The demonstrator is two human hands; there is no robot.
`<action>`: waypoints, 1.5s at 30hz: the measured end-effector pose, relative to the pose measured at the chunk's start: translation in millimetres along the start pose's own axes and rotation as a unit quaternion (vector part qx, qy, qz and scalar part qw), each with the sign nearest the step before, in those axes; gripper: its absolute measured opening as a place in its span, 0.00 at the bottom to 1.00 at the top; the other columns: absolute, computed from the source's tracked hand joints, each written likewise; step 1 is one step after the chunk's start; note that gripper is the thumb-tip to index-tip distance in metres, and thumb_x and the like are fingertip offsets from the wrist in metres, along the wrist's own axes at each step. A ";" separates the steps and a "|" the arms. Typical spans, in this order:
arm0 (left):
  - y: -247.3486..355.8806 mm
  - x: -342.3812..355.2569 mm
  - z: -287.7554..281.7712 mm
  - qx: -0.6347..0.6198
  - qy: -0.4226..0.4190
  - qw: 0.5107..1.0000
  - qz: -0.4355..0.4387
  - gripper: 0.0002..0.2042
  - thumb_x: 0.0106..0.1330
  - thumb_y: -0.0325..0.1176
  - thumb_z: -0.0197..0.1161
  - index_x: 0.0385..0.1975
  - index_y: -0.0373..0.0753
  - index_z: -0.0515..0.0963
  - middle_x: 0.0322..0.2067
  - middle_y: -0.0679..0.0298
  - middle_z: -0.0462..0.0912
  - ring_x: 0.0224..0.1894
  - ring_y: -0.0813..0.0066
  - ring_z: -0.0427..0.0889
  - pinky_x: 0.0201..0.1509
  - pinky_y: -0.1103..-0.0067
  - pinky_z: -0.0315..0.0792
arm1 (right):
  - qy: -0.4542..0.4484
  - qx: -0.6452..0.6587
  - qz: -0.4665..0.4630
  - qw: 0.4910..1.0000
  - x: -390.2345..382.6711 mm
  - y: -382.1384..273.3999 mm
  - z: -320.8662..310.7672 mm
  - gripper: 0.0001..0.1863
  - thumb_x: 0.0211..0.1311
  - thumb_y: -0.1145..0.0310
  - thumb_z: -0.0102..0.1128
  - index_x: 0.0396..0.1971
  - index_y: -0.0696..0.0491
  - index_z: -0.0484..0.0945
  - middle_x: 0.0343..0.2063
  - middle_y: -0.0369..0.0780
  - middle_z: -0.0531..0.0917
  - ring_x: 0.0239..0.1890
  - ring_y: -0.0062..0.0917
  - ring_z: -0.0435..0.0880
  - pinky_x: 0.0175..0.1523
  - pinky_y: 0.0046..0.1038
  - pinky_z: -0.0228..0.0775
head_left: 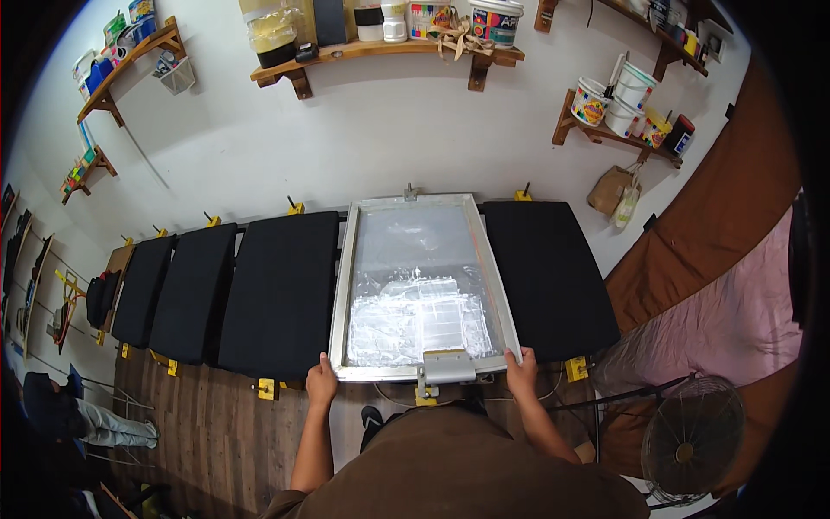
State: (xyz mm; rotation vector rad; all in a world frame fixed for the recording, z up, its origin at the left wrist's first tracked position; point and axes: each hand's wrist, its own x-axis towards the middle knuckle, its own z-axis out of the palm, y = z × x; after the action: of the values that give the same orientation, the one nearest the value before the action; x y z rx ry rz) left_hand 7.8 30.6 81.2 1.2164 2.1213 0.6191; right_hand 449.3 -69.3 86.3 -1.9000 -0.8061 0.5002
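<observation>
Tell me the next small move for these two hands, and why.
Probably move the frame only slightly, with both hands level: the left hand grips its near left corner and the right hand its near right one, while a silver metal piece sits at the near edge, where uneven lifting might disturb it.

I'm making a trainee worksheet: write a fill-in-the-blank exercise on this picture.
1. The left hand holds the framed screen at its near ____ corner.
2. The padded board right of the screen is coloured ____.
3. The bracket at that board's near end is ____.
4. The round fan is to the person's ____.
Missing words: left; black; yellow; right.
</observation>
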 end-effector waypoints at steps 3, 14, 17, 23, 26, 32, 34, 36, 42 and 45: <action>-0.3 -2.6 5.2 0.003 0.041 0.999 -0.004 0.37 0.75 0.59 0.42 0.25 0.25 0.81 0.30 0.33 0.81 0.40 0.34 0.81 0.49 0.54 0.72 | 0.005 0.014 -0.012 1.000 8.4 21.5 5.6 0.17 0.63 0.63 0.69 0.41 0.60 0.76 0.35 0.42 0.85 0.37 0.23 0.82 0.45 0.28 0.74; -18.3 5.0 18.2 -0.066 -0.001 0.998 -0.019 0.38 0.73 0.62 0.43 0.31 0.24 0.82 0.31 0.35 0.82 0.42 0.39 0.83 0.50 0.57 0.72 | 0.010 0.033 0.014 0.999 19.9 32.0 3.8 0.16 0.64 0.61 0.69 0.35 0.61 0.80 0.23 0.35 0.82 0.22 0.14 0.76 0.27 0.22 0.68; -21.0 7.8 16.9 -0.080 -0.005 0.997 -0.021 0.38 0.73 0.62 0.44 0.32 0.24 0.82 0.33 0.36 0.83 0.43 0.40 0.83 0.51 0.58 0.72 | 0.004 0.038 0.018 0.999 21.6 33.6 4.1 0.16 0.64 0.61 0.69 0.36 0.61 0.80 0.21 0.34 0.80 0.19 0.13 0.73 0.22 0.22 0.63; -29.3 14.3 19.5 -0.064 -0.009 0.998 -0.016 0.37 0.73 0.62 0.45 0.35 0.25 0.83 0.35 0.37 0.84 0.44 0.40 0.83 0.51 0.60 0.72 | -0.035 0.052 0.062 0.996 23.7 32.2 1.4 0.19 0.64 0.57 0.68 0.38 0.61 0.80 0.18 0.33 0.77 0.15 0.14 0.71 0.18 0.23 0.61; -37.3 17.8 25.1 -0.083 -0.005 0.996 -0.019 0.37 0.73 0.62 0.45 0.35 0.25 0.83 0.34 0.36 0.84 0.43 0.41 0.83 0.51 0.60 0.72 | -0.037 0.028 0.065 0.997 22.8 27.4 -1.8 0.20 0.65 0.56 0.67 0.38 0.61 0.81 0.17 0.33 0.76 0.13 0.15 0.70 0.17 0.23 0.60; -34.9 17.7 25.2 -0.071 -0.024 0.997 -0.030 0.39 0.72 0.63 0.46 0.28 0.24 0.82 0.31 0.34 0.82 0.41 0.40 0.84 0.50 0.59 0.72 | -0.011 0.072 0.098 0.992 16.9 29.9 0.0 0.21 0.63 0.57 0.69 0.35 0.64 0.82 0.25 0.38 0.84 0.27 0.16 0.79 0.34 0.24 0.71; -19.7 7.9 15.3 -0.041 -0.031 0.998 -0.033 0.39 0.72 0.63 0.45 0.26 0.23 0.81 0.30 0.34 0.82 0.40 0.39 0.83 0.50 0.59 0.72 | -0.011 0.074 0.107 0.991 17.4 30.1 0.2 0.21 0.63 0.57 0.69 0.35 0.64 0.82 0.26 0.40 0.85 0.29 0.17 0.80 0.36 0.25 0.72; -19.7 6.8 12.2 -0.020 -0.014 0.999 -0.032 0.41 0.72 0.64 0.44 0.23 0.23 0.80 0.28 0.33 0.81 0.40 0.37 0.83 0.49 0.57 0.72 | -0.014 0.074 0.113 0.991 19.7 34.3 3.8 0.21 0.63 0.56 0.68 0.35 0.64 0.82 0.27 0.41 0.86 0.30 0.18 0.81 0.37 0.26 0.73; 0.4 -11.3 7.2 0.003 0.016 1.000 -0.009 0.40 0.74 0.63 0.41 0.25 0.25 0.82 0.30 0.34 0.81 0.42 0.35 0.82 0.50 0.55 0.71 | -0.014 0.041 0.054 0.998 23.0 50.5 9.3 0.19 0.67 0.53 0.64 0.33 0.58 0.79 0.18 0.33 0.76 0.14 0.16 0.70 0.17 0.24 0.61; -5.2 -10.4 7.6 0.003 0.027 1.000 0.012 0.39 0.75 0.62 0.40 0.26 0.26 0.82 0.30 0.36 0.82 0.41 0.35 0.81 0.49 0.56 0.72 | -0.019 0.048 0.043 0.998 26.5 58.5 12.5 0.20 0.66 0.53 0.64 0.33 0.59 0.79 0.18 0.34 0.77 0.14 0.16 0.71 0.18 0.25 0.62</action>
State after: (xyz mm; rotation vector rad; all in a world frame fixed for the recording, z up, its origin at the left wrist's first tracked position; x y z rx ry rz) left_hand 14.2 19.7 75.2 1.2422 2.1570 0.6624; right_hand 478.2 -60.2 28.3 -1.8459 -0.7144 0.6187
